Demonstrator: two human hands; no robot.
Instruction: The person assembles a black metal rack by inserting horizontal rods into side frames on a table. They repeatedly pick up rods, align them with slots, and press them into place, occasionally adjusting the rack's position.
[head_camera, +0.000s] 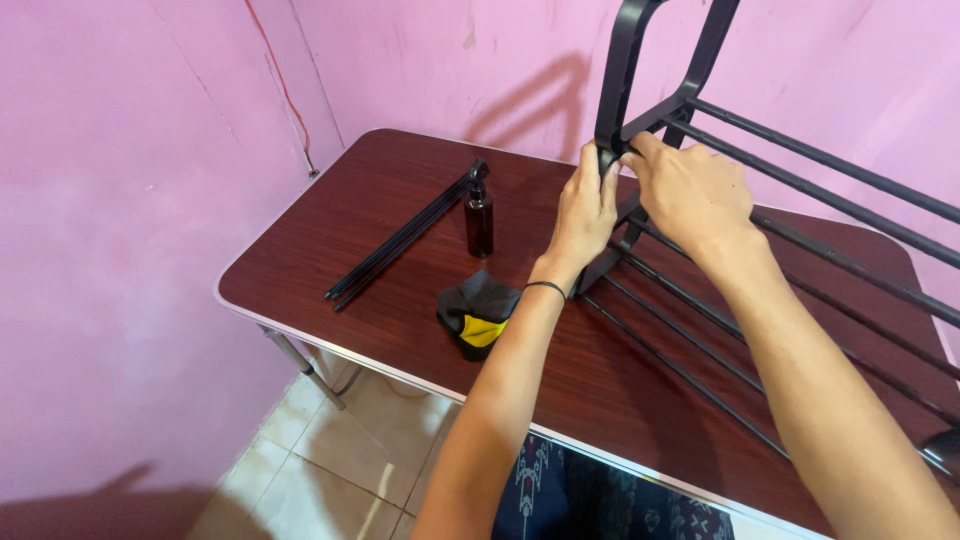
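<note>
A black metal rack (640, 60) with several long rods stands on the dark wooden table (330, 230), its looped end frame rising at the top middle. My left hand (585, 210) grips the lower part of that end frame, a thin black band on its wrist. My right hand (690, 190) is closed on the same frame where a rod joins it, fingertips touching the left hand's.
A bundle of loose black rods (400, 240) lies on the table's left part. A dark brown spray bottle (479, 215) stands beside it. A black and yellow cloth (478, 315) lies near the front edge. Pink walls surround the table; tiled floor shows below.
</note>
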